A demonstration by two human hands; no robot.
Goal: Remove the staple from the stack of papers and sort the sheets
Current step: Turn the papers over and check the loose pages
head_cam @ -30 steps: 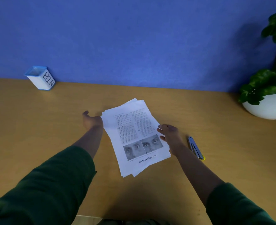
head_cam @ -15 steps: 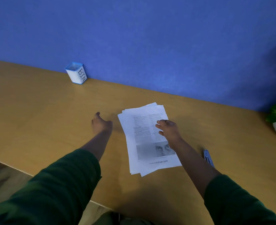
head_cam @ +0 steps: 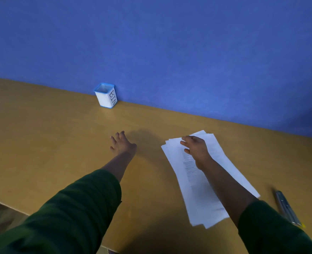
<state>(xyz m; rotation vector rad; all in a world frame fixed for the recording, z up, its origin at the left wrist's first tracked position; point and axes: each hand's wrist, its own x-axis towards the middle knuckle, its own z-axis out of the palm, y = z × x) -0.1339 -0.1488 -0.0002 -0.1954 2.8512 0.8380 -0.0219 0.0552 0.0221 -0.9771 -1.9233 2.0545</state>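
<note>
With the right hand (head_cam: pixel 194 147) resting flat on the stack of papers (head_cam: pixel 197 182) and the left hand (head_cam: pixel 123 143) open, empty, over the bench (head_cam: pixel 59 143), pin the sheets firmly before working the far corner's staple.

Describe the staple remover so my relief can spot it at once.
Start at the wooden desk below the blue wall and find the stack of papers under the right hand. Right of the stack, by the frame's lower right edge, lies the staple remover: a slim grey metal tool, the only non-paper item there.

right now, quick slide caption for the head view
Right hand rests on the stack of papers; left hand reaches open across the desk toward the BIN cup.
</note>
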